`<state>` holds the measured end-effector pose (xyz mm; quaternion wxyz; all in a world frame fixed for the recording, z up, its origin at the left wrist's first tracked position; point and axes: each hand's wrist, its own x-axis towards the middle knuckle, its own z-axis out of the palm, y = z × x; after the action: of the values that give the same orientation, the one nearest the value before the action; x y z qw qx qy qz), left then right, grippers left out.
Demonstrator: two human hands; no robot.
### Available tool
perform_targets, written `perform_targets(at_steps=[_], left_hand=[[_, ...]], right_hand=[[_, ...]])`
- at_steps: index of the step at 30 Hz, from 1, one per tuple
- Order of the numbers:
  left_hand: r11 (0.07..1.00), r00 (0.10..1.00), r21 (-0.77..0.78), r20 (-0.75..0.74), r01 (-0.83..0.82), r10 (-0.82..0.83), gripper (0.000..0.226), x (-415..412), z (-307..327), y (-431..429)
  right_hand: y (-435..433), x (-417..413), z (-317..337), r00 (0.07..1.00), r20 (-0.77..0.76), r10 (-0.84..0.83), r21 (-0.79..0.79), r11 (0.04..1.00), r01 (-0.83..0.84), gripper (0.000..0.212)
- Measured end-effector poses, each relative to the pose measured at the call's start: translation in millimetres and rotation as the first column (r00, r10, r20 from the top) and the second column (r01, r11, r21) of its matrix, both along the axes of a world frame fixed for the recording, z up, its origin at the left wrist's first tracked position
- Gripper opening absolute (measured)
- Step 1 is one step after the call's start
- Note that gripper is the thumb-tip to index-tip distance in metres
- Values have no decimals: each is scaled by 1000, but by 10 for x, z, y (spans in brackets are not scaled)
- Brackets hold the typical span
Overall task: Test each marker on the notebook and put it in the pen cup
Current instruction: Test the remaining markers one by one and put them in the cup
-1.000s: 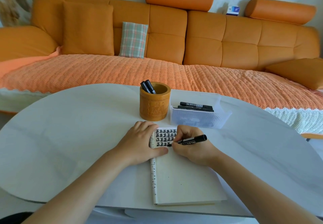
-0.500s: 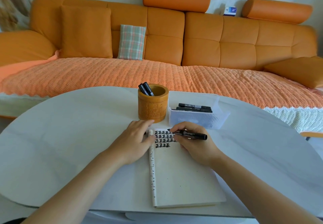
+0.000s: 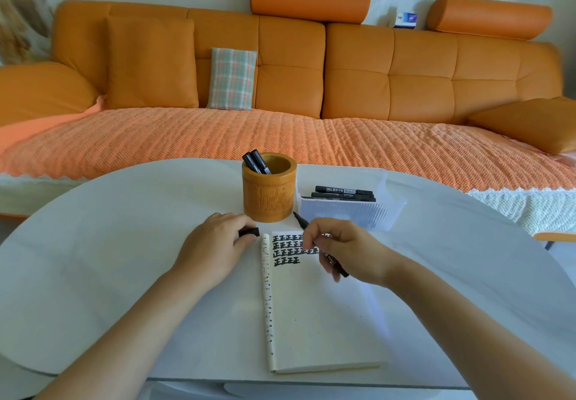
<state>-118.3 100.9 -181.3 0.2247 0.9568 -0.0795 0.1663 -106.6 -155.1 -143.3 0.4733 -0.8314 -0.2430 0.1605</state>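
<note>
A cream notebook [image 3: 314, 315] lies open on the white table [image 3: 124, 259], with rows of black test marks at its top. My right hand [image 3: 346, 251] holds an uncapped black marker [image 3: 330, 257] above those marks, tip pointing up and left toward the cup. My left hand [image 3: 218, 248] rests left of the notebook and pinches the black marker cap [image 3: 251, 232]. A carved wooden pen cup [image 3: 269, 192] stands just behind, with two black markers [image 3: 257, 162] in it. A clear plastic tray [image 3: 346, 209] to its right holds a few more black markers [image 3: 343, 193].
An orange sofa [image 3: 311, 87] with a woven throw runs behind the table, carrying a plaid cushion [image 3: 232, 79]. A small box [image 3: 405, 20] sits on the sofa back. The table's near edge runs just below the notebook.
My right hand has lifted the marker off the page and turned its tip up toward the cup. My left hand has slid off the notebook to the left, now showing the cap.
</note>
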Motion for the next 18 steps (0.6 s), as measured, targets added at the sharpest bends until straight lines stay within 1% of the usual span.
perform_targets(at_steps=[1,3,6,9,11,18], left_hand=[[999,1000,-34,22,11,-11,13,-8,18,-14],[994,998,-95,40,43,-40,15,-19,43,-42],[986,996,-141,34,90,-86,16,-12,33,-64],[982,992,-138,27,128,-125,17,-8,13,-80],[979,989,-143,24,148,-146,17,-17,21,-101],[965,977,-153,24,213,-212,17,-54,27,-168]], right_hand=[[6,5,-2,998,58,-9,-31,999,11,28],[21,29,-28,987,149,-52,-42,997,59,22],[26,78,-83,959,253,-129,-101,982,159,25],[22,79,-102,941,308,-142,-194,959,208,22],[25,65,-102,928,348,-132,-226,949,220,22],[69,38,-78,909,413,-58,-268,946,182,21]])
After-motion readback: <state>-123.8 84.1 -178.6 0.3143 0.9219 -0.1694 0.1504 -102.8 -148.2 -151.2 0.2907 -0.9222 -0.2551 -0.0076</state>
